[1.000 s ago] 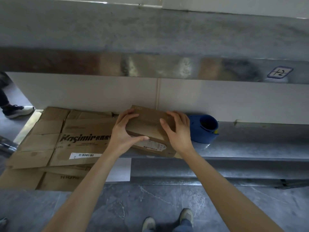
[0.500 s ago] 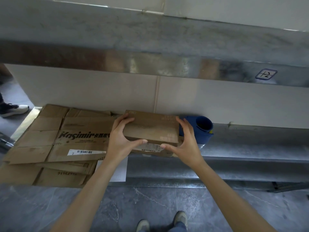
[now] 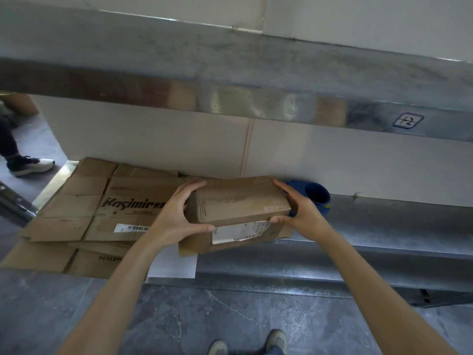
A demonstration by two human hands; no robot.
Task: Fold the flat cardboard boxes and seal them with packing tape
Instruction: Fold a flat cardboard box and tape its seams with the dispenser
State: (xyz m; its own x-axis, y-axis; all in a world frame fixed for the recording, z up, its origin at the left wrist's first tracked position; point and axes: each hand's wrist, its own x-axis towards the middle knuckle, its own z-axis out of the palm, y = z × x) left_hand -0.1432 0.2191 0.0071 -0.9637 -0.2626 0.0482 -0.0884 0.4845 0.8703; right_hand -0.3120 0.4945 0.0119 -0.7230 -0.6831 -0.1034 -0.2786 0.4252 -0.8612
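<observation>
Setting: dull steel bench [image 3: 384, 226] set low against a pale wall, with a grey stone floor under the arms.
Box: a small brown cardboard box [image 3: 238, 201] held between the hands above the bench's front part. Its long axis runs left to right, from hand to hand.
Left hand [image 3: 176, 216]: clasps the left end, fingers curled over the far top edge, thumb along the near face.
Right hand [image 3: 302, 213]: clasps the right end, fingers over the far corner, thumb tucked under the near edge.
Nearer hand: neither, since each holds one end.
Lower panel: carries a white label [image 3: 238, 231] and hangs below the near face (whether the bottom is closed cannot be told).
Material: matte, scuffed corrugated board, creased and soft at the corners.
Flat cartons [image 3: 102, 208]: left of the left hand, stacked, printed, overhanging the bench front.
Blue plastic object [image 3: 316, 196]: just beyond the right hand, round and hollow.
</observation>
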